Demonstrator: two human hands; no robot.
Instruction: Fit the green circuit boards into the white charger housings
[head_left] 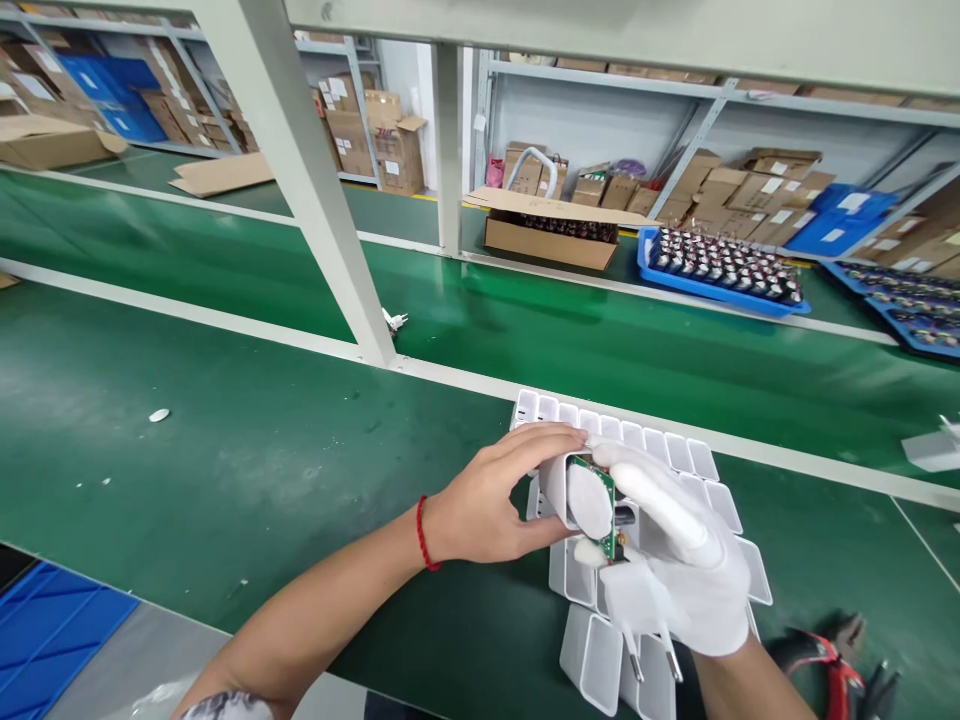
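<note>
Head view: the bare left hand (487,490) pinches a white plastic casing (553,490), near right; the white-gloved right hand (697,550) pinches a green circuit board (608,546) at its mouth. Apparent step: mating board and casing; next move calls for square alignment.

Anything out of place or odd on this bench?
A white oval piece lies alone on the green bench, well away from the grouped white housings, with pale specks scattered nearby. A white plug, partly hidden by the slanted post, also lies stray behind it. No clear damage.
</note>
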